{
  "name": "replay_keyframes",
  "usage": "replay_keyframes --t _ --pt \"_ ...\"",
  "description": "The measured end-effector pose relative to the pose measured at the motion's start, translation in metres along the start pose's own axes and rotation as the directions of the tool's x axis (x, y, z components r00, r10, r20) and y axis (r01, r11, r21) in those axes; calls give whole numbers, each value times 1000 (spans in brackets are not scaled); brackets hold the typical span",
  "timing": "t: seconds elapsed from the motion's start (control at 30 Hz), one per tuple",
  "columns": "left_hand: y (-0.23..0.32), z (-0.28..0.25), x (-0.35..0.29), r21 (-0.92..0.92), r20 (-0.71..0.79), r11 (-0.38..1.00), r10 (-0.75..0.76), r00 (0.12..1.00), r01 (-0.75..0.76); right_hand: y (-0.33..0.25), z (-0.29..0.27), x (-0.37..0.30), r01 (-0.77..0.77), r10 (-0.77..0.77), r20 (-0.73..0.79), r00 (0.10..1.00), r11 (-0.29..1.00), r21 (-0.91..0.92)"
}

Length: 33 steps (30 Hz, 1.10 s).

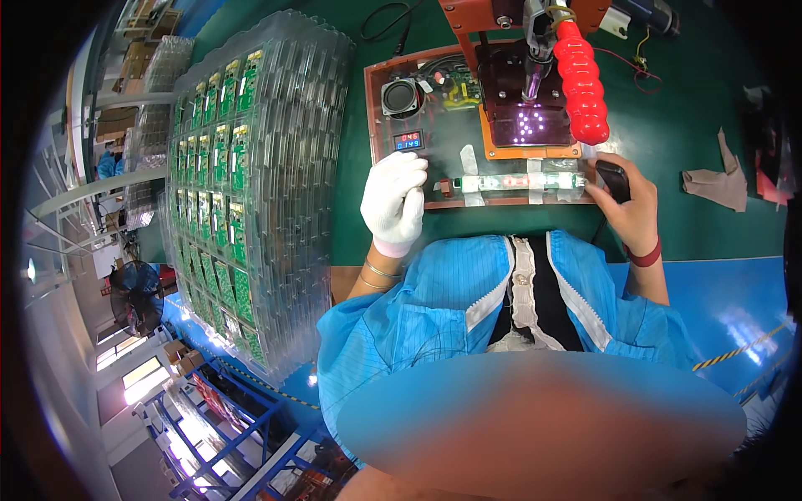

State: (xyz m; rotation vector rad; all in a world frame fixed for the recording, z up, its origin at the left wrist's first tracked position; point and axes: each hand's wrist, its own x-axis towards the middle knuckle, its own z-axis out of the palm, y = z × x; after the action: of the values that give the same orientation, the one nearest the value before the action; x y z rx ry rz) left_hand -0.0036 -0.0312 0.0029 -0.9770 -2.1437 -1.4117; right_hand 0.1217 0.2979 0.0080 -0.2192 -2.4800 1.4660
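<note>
My left hand [394, 199], in a white knitted glove, is over the left front of a shallow fixture box [522, 200]. Its fingers are curled together, hiding whatever may be in them. A narrow lit strip [522, 182], white with reddish patches, lies along the box's front edge, held by pieces of clear tape. My bare right hand [631, 204] is at the strip's right end, the thumb close to it. The fingers of that hand are wrapped round a black rounded device [614, 179]. A red ribbed lever handle [581, 83] hangs just above.
Stacked clear trays of green circuit boards [242, 192] stand at the left. Beyond the strip are a dark plate with glowing dots [528, 125], a small digital meter [408, 140] and a round speaker [401, 97]. A beige cloth [718, 179] lies on the green table at the right.
</note>
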Motion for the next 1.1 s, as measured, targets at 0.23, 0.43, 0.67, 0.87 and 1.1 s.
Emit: replay_keyframes --t 0.23,0.43,0.67,0.87,1.1 --pt "-6 -9 -4 16 -28 1000 -23 999 23 5 -10 -8 57 -77 155 985 990 126" --pt "-16 -20 -9 142 -45 936 -320 946 324 14 -19 -5 63 -126 232 965 963 263" --pt "-21 -26 -8 158 104 885 -456 884 438 3 -30 23 -126 245 -194 950 868 480" --pt "-30 -28 -9 -36 190 856 -500 845 515 -62 -57 67 525 -373 -436 819 792 310" --pt "-20 -35 -8 -189 -53 800 -588 807 570 -110 -26 120 961 -938 294 184 109 -254"
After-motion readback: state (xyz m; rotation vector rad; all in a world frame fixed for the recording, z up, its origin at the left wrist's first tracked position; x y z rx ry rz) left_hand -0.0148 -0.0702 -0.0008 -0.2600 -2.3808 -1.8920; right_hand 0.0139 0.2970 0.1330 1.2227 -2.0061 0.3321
